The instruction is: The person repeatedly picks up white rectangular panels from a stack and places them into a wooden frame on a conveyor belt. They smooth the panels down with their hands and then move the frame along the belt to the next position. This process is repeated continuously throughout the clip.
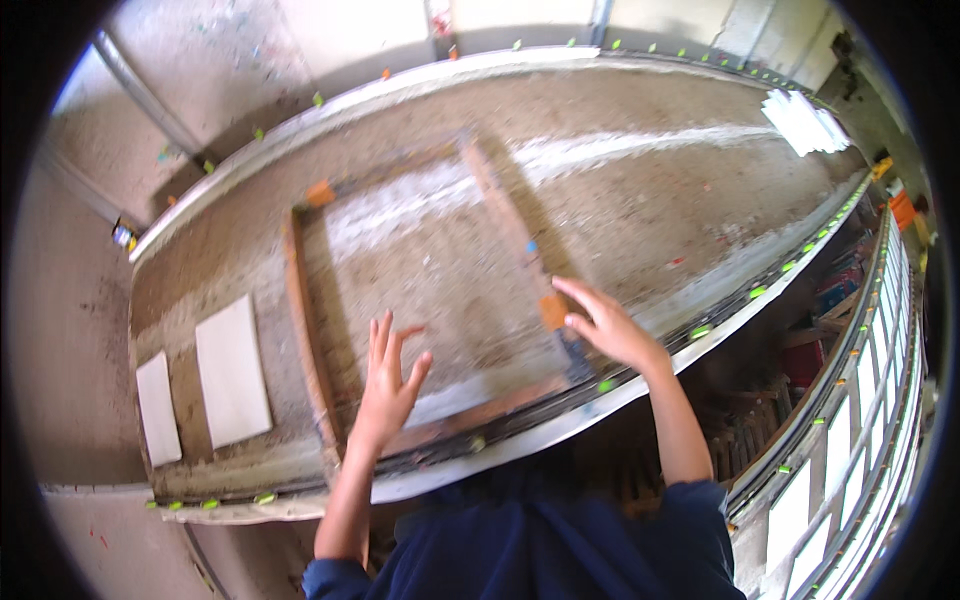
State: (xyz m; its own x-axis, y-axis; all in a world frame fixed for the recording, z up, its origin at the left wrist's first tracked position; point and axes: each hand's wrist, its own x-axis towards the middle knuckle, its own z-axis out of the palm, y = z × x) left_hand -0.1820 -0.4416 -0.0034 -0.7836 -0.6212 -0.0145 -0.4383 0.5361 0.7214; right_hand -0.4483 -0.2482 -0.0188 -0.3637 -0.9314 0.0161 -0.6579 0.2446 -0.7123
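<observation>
A rectangular frame of worn bars (295,290), wooden-looking and stained, with orange patches at some places, lies over the brown, stained top of a long table (640,200). The table top shows through it. My left hand (388,385) hovers inside the frame's near left part, fingers spread, holding nothing. Beside the frame's right bar is my right hand (612,325), its fingers stretched out close to an orange patch (553,311). Whether those fingertips touch the bar I cannot tell.
Two pale rectangular sheets (233,370) lie left of the frame. White sheets (803,122) are piled at the table's far right. Small green clips (700,331) line the table edges. On the right stands another long table (838,450) bearing white rectangles. Dark shelf-like clutter (750,430) sits between the tables.
</observation>
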